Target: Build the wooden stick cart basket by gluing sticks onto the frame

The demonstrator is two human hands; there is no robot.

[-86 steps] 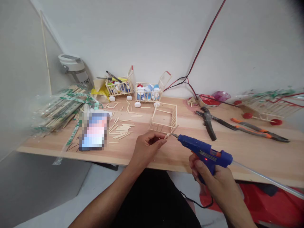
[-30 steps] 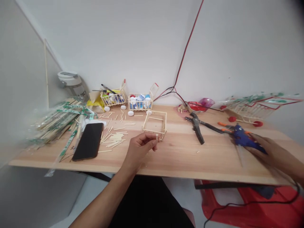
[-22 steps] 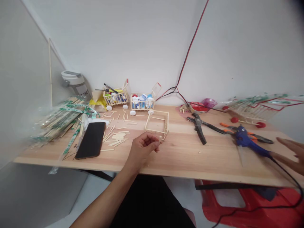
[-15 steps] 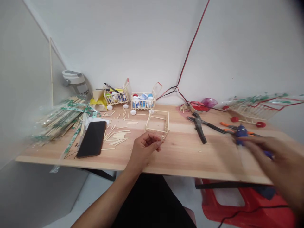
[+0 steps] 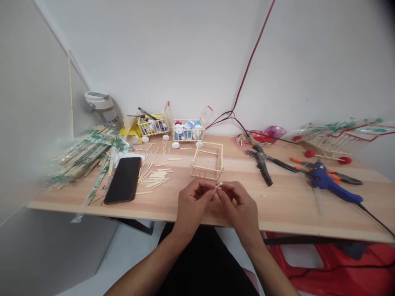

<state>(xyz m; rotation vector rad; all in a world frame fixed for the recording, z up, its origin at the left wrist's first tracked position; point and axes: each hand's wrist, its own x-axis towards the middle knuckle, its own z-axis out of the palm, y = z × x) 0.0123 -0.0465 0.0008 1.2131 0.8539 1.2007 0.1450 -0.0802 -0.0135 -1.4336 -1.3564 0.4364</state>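
My left hand (image 5: 194, 201) and my right hand (image 5: 237, 203) meet over the front of the wooden table (image 5: 286, 201). Their fingertips pinch a short piece of craft stick (image 5: 219, 186), its middle hidden by the fingers. Just beyond them stands a small open frame of glued craft sticks (image 5: 207, 161), not touched by either hand. A blue hot glue gun (image 5: 324, 183) lies on its side well to the right of my right hand, with a clear glue stick in its rear.
To the left lie a black phone (image 5: 122, 180) and loose sticks (image 5: 156, 176). Stick carts holding bottle caps (image 5: 188, 130) stand at the back. A black clamp (image 5: 261, 164), orange-handled pliers (image 5: 342, 177) and a larger cart (image 5: 336, 142) lie right. A red stool (image 5: 339, 259) sits below.
My right hand has let go of the glue gun, which now lies on the table at the right. That hand has come to the middle and joined my left hand on the stick piece.
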